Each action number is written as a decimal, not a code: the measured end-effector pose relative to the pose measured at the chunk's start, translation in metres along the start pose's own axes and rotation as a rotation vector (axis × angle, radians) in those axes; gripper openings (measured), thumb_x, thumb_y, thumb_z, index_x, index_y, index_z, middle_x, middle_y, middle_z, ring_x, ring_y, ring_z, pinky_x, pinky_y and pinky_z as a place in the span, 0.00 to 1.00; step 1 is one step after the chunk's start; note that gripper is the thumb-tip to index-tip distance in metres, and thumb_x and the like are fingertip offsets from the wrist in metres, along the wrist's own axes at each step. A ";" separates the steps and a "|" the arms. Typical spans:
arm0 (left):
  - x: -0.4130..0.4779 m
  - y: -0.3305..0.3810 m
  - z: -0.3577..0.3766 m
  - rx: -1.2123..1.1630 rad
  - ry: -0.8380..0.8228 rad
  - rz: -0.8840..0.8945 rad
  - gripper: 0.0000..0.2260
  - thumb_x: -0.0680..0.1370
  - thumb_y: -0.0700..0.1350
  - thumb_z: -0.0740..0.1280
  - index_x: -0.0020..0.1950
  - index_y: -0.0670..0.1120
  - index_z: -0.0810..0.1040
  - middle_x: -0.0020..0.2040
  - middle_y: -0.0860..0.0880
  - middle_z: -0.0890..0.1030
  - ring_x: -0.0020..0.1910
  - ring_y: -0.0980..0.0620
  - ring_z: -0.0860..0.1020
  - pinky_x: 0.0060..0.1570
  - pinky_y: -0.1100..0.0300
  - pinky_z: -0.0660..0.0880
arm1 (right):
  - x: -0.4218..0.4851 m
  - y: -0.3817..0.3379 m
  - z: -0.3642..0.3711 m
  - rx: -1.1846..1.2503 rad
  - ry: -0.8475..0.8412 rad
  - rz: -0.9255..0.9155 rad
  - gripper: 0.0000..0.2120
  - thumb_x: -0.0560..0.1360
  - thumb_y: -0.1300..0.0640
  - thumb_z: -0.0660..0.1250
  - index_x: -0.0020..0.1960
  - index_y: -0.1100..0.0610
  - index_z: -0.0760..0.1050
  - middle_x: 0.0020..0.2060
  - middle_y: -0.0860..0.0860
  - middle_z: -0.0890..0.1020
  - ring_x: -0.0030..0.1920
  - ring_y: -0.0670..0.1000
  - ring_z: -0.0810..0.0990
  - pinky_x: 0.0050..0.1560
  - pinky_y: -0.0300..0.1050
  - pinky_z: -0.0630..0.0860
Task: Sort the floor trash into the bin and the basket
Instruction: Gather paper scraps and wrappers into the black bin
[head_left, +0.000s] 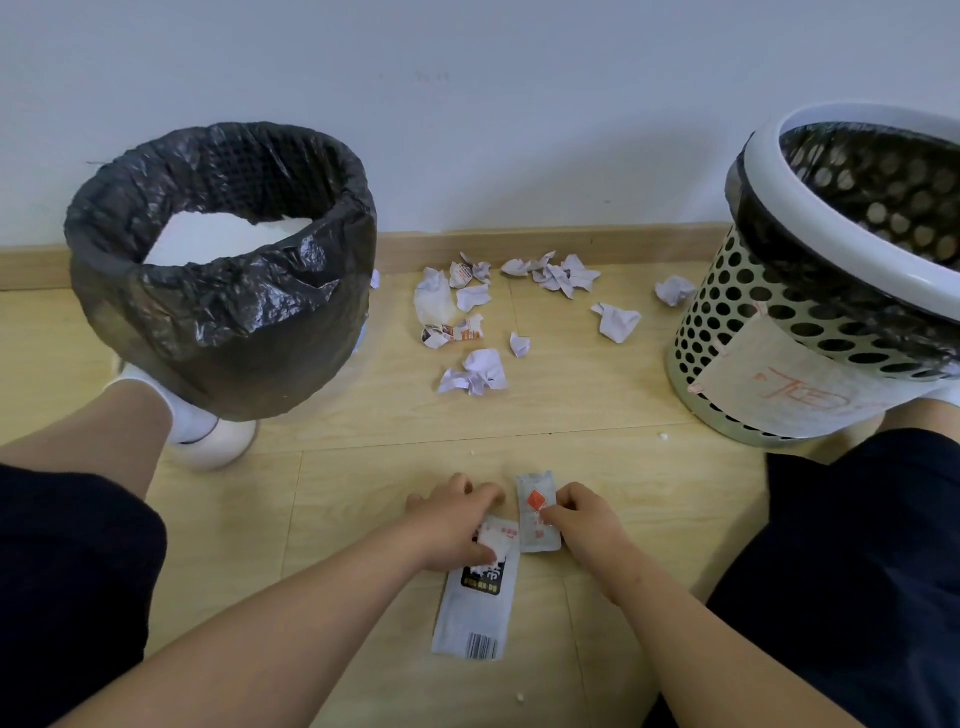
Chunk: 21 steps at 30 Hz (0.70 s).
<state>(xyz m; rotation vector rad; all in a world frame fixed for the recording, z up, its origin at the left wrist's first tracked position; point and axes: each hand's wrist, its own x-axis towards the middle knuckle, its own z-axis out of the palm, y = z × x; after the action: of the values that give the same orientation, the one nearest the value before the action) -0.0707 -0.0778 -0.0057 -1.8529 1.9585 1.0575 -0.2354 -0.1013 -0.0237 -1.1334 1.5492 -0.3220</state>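
At the near edge of the floor (363, 493), the left hand (457, 525) curls its fingers on the top end of a long wrapper (475, 613), and the right hand (587, 525) pinches a small sachet (535, 512) just beside it. Crumpled paper scraps (478, 371) lie by the wall (467, 104), between the bin (223, 322) and the basket (727, 332).

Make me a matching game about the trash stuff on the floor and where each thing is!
Things:
1. bin
2. basket
3. scraps
4. packet

Places:
A. far right, with holes in its side
B. pinched by the right hand
C. far left
D. scattered on the floor near the wall

Pairs: 1-C, 2-A, 3-D, 4-B
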 end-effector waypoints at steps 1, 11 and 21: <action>0.001 0.003 0.000 0.030 -0.004 -0.009 0.27 0.75 0.52 0.67 0.71 0.53 0.60 0.67 0.47 0.65 0.66 0.46 0.67 0.65 0.48 0.60 | -0.001 -0.002 0.000 -0.003 0.001 -0.001 0.12 0.76 0.63 0.61 0.37 0.56 0.62 0.34 0.52 0.69 0.32 0.48 0.64 0.31 0.39 0.59; 0.005 0.004 0.003 0.268 -0.053 0.007 0.22 0.76 0.56 0.64 0.65 0.45 0.70 0.64 0.44 0.71 0.65 0.42 0.66 0.64 0.49 0.62 | -0.005 -0.004 -0.002 0.023 0.003 0.033 0.11 0.76 0.63 0.61 0.37 0.56 0.64 0.33 0.51 0.70 0.31 0.47 0.64 0.30 0.38 0.59; 0.005 -0.021 -0.007 -1.328 0.171 -0.239 0.06 0.80 0.38 0.57 0.55 0.44 0.71 0.45 0.44 0.79 0.41 0.48 0.78 0.41 0.57 0.76 | -0.012 -0.017 0.013 0.314 -0.061 0.103 0.06 0.76 0.64 0.64 0.41 0.59 0.71 0.37 0.53 0.78 0.35 0.48 0.73 0.32 0.37 0.67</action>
<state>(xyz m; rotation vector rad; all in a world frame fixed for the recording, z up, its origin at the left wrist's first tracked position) -0.0494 -0.0845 -0.0113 -2.6597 0.9452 2.4953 -0.2173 -0.0960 -0.0088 -0.8090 1.4384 -0.4399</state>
